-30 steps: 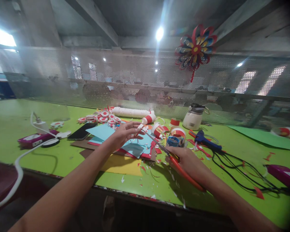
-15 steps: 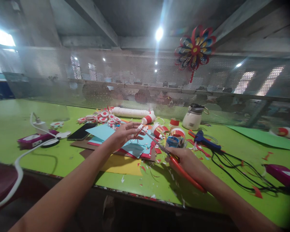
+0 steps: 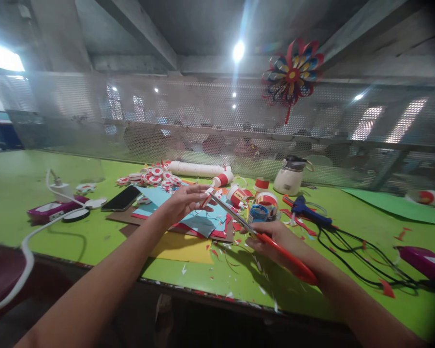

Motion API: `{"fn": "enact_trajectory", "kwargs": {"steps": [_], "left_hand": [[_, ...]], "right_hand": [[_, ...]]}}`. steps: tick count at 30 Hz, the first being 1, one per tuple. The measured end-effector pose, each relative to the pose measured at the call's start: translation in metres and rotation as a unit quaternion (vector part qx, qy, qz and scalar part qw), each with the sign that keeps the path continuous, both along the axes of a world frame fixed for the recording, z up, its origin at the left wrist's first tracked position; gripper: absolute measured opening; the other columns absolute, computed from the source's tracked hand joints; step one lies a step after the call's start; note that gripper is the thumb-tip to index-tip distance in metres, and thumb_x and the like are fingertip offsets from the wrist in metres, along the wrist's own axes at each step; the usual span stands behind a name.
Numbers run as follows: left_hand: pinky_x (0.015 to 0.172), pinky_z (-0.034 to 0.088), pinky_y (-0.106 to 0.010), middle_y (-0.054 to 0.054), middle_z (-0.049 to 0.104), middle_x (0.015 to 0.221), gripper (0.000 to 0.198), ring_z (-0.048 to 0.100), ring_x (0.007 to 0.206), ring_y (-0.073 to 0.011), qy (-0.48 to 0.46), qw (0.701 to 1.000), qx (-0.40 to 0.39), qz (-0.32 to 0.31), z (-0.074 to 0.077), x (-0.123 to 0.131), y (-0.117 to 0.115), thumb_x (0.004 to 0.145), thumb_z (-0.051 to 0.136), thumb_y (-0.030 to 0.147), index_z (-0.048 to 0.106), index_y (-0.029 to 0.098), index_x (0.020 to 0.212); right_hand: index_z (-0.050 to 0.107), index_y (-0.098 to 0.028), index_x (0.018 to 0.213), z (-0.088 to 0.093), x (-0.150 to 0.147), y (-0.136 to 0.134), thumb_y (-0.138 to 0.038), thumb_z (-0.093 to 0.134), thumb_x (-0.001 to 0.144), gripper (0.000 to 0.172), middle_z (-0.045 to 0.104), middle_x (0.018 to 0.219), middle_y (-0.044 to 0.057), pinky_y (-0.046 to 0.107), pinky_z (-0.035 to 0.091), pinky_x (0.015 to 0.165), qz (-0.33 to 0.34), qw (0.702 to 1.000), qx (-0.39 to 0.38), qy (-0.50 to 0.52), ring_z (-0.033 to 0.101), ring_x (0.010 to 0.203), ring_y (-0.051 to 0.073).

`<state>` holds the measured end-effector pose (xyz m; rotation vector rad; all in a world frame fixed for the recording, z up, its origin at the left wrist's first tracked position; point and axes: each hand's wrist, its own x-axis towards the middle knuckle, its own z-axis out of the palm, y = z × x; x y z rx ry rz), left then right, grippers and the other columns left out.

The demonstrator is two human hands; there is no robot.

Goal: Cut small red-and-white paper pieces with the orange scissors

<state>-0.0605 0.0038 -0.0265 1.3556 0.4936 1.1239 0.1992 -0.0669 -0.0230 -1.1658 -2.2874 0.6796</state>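
Observation:
My right hand (image 3: 271,237) grips a pair of scissors (image 3: 235,214) by their orange-red handles, blades pointing up and left. The blade tips reach a small red-and-white paper piece (image 3: 207,195), pinched in the fingers of my left hand (image 3: 184,202). Whether the blades touch or cut it is too small to tell. Below my left hand lie light blue paper sheets (image 3: 199,223) on red and brown sheets, with yellow paper (image 3: 181,247) at the front. Cut paper cups (image 3: 236,195) and a blue roll of tape (image 3: 258,213) are just beyond the scissors.
Red-and-white paper discs (image 3: 157,173) are heaped behind a phone (image 3: 121,198). A glue gun (image 3: 308,211) with black cable lies right, near a white jug (image 3: 290,178). Purple power strips (image 3: 54,210) sit at both sides. Paper scraps litter the green table. A mesh screen (image 3: 188,116) stands behind.
The scissors have turned in my right hand, with the handles lower and farther right and the blades looking more closed. My left hand has stayed almost still.

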Motion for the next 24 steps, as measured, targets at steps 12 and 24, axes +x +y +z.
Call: {"fn": "enact_trajectory", "kwargs": {"steps": [12,24], "left_hand": [[0.076,0.049,-0.042,-0.016,0.062,0.102,0.035,0.061,0.092,-0.0297,-0.02,0.999,0.025,-0.036,0.005,-0.004,-0.005,0.072,0.06,0.017,0.058,0.012,0.107],[0.087,0.043,-0.048,-0.014,0.061,0.101,0.042,0.058,0.097,-0.0271,-0.036,0.994,0.097,0.046,0.008,0.004,-0.01,0.065,0.068,0.014,0.055,0.014,0.104]], "right_hand": [[0.063,-0.017,0.095,0.019,0.008,-0.004,-0.027,0.051,0.081,0.021,0.052,0.05,-0.004,0.022,0.041,0.044,-0.01,0.997,-0.001,0.075,0.05,0.046,0.012],[0.061,-0.015,0.108,0.001,0.001,0.002,-0.009,0.051,0.072,0.038,0.069,0.096,0.007,0.033,0.048,0.072,-0.035,0.986,0.163,-0.021,0.063,0.084,0.023]]}}
